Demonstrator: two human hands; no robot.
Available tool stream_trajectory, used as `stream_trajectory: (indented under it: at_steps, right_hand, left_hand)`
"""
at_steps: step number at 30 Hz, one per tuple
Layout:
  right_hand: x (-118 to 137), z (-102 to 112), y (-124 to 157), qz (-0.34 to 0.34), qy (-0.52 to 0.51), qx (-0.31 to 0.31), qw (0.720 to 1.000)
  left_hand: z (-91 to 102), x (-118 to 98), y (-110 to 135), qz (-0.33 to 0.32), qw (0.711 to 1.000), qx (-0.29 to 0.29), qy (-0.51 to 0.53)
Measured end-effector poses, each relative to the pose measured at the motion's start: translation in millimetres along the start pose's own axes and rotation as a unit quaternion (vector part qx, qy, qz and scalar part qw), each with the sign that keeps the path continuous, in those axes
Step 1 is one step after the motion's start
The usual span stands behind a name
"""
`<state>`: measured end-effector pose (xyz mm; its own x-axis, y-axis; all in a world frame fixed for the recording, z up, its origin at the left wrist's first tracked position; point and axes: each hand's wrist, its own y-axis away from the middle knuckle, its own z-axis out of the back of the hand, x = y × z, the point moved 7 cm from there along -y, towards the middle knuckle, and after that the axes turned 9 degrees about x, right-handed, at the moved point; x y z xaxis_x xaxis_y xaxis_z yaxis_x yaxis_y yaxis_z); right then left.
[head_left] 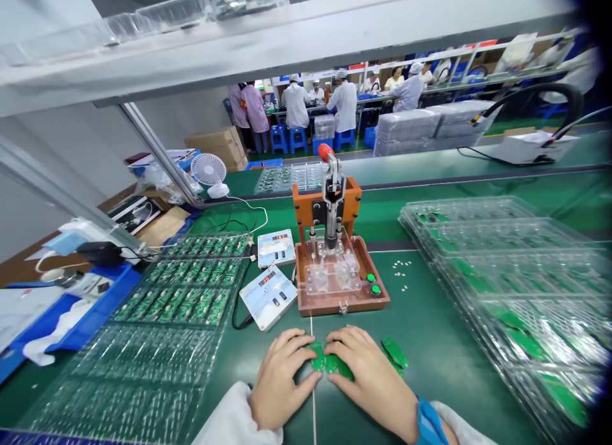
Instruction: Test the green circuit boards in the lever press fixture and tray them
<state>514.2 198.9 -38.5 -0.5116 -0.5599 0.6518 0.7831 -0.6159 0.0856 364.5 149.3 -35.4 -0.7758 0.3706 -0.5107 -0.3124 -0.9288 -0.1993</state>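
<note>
Both of my hands rest low on the green mat, close together. My left hand [280, 378] and my right hand [370, 378] pinch a small green circuit board [327, 361] between their fingertips, fingers curled down onto it. Two more loose green boards [395, 353] lie just right of my right hand. Straight ahead stands an orange-brown test jig [335, 266] with a red-knobbed lever, a clear nest and two green buttons.
A clear tray of green boards [191, 285] lies at left, an empty clear tray [124, 375] in front of it. Stacked clear trays [516, 285] fill the right. Two white meter boxes [268, 296] sit beside the jig. A small fan [209, 171] and workers stand beyond.
</note>
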Motion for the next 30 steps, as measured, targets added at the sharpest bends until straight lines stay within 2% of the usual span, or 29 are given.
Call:
stream_trajectory:
  at_steps: [7, 11, 13, 16, 19, 22, 25, 30]
  right_hand:
    - [4, -2, -6, -0.019, -0.047, 0.010, 0.999]
    - [4, 6, 5, -0.025, -0.109, 0.039, 0.993]
    - [-1, 23, 12, -0.019, -0.148, 0.037, 0.988]
    - [-16, 67, 14, -0.002, -0.169, -0.028, 0.985]
    - [-36, 113, -4, 0.013, -0.134, -0.099, 0.986]
    - [-48, 137, -33, 0.044, -0.090, -0.127, 0.987]
    - [-53, 139, -57, 0.064, -0.075, -0.119, 0.988]
    - [-56, 128, -65, 0.076, -0.061, -0.101, 0.990]
  left_hand:
    - [1.8, -1, -1, -0.010, 0.999, -0.019, 0.024]
    - [14.2, -5, -1, -0.010, 0.998, -0.040, 0.049]
    - [28.4, -7, -3, -0.014, 0.996, -0.068, 0.054]
    - [54.2, -10, -20, -0.028, 0.992, -0.115, 0.049]
    - [73.2, -9, -56, -0.053, 0.987, -0.150, 0.035]
    - [78.2, -4, -93, -0.081, 0.984, -0.159, 0.021]
    - [72.9, 4, -115, -0.091, 0.985, -0.145, 0.017]
    - [63.3, 10, -119, -0.078, 0.990, -0.119, 0.024]
